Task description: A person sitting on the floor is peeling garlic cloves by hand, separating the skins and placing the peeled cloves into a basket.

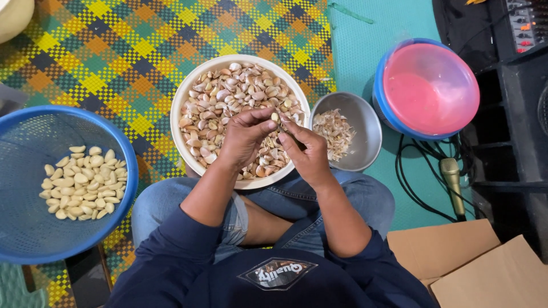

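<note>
My left hand (244, 137) and my right hand (305, 149) meet over a white bowl (181, 100) full of unpeeled garlic cloves (228, 91). Between the fingertips of both hands sits one garlic clove (275, 117); the left thumb and fingers pinch it, and the right hand's fingers press against it from the right. The bowl rests on my crossed legs in blue jeans.
A blue basket (23, 228) at the left holds several peeled cloves (83, 182). A metal bowl (368, 134) with garlic skins stands right of the white bowl. Further right are a pink-lidded blue container (428, 88), a microphone (452, 179) with cables, black audio gear and cardboard (474, 268).
</note>
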